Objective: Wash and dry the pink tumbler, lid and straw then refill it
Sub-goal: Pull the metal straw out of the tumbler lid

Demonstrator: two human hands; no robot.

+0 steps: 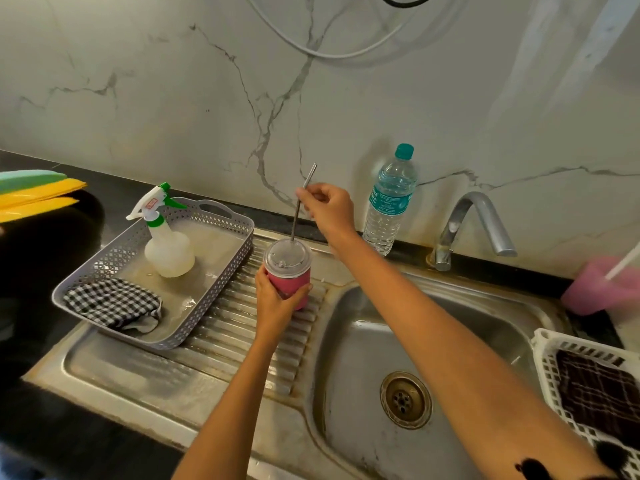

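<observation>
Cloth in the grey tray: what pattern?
Black-and-white check; the cloth lies crumpled at the near end of the grey tray. Head view shows it.

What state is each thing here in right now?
Pink tumbler: upright on drainboard, lid on, left hand grips it.
Straw: standing through lid, pinched by right hand.
Water bottle: capped, upright.
Tap: off, no water running.
Spray bottle: upright in grey tray.
Checked cloth: crumpled in the tray.

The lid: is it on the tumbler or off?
On: the lid caps the tumbler, with the straw through it, pinched by the right hand.
</observation>
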